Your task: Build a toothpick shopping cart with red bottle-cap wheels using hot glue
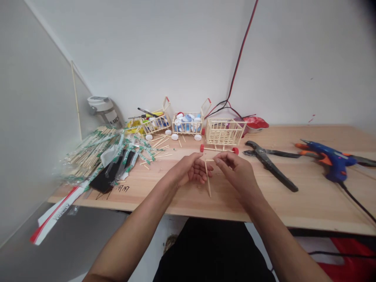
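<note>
Hovering near the counter (182, 199) front edge: left hand (192, 170) half-open, right hand (233, 166) curled, both just beside a wooden stick (208, 182); grip on it unclear.

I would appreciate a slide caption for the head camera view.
Left hand and right hand hold a thin wooden stick above a table, beside small stick-built carts, pliers and a blue glue gun.

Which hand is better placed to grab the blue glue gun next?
Right, probably. The right hand is nearer the blue hot glue gun, though black pliers lie between them. The left hand is farther, on the other side of the thin wooden stick.
</note>
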Action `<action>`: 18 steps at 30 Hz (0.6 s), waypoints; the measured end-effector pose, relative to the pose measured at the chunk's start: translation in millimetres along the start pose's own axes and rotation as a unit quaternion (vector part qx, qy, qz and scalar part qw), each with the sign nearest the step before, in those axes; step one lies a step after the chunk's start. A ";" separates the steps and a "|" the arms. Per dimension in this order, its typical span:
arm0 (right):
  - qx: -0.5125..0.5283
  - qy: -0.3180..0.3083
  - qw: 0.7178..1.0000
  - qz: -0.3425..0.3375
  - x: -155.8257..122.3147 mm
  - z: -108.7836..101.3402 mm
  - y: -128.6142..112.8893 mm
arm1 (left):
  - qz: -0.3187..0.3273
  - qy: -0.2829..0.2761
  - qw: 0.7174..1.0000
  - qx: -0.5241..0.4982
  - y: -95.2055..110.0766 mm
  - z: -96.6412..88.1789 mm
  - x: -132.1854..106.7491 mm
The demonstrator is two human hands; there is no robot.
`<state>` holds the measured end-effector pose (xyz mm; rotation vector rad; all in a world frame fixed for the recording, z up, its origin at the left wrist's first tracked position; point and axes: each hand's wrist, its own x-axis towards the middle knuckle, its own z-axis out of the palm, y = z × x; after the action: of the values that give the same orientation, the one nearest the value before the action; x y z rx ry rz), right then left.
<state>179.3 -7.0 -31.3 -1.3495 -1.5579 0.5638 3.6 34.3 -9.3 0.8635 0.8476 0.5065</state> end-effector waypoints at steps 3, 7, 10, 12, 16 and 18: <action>-0.001 0.003 1.000 -0.002 0.4 0.2 0.9 | 0.030 0.004 0.999 0.009 -0.9 -1.0 -3.3; 0.000 0.001 1.000 -0.005 0.3 -0.5 1.0 | 0.076 -0.008 0.996 0.037 -4.4 -3.7 -8.9; -0.001 0.001 1.000 -0.007 0.2 -1.1 -0.4 | 0.096 -0.022 0.994 0.051 -5.4 -5.2 -11.7; 0.000 0.001 1.000 -0.007 0.2 -1.6 -1.3 | 0.108 -0.021 0.991 0.070 -4.7 -5.0 -13.6; 0.000 0.002 1.000 -0.008 -0.1 -2.6 -2.0 | 0.143 0.002 0.980 0.142 -2.0 -3.2 -18.5; -0.007 0.002 1.000 -0.011 -0.5 -3.1 -2.0 | 0.168 0.017 0.969 0.179 -1.3 -2.8 -20.5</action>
<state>181.0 -8.8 -28.5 -1.3420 -1.5740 0.5366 -10.4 20.7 -2.4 1.3468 0.8417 0.6760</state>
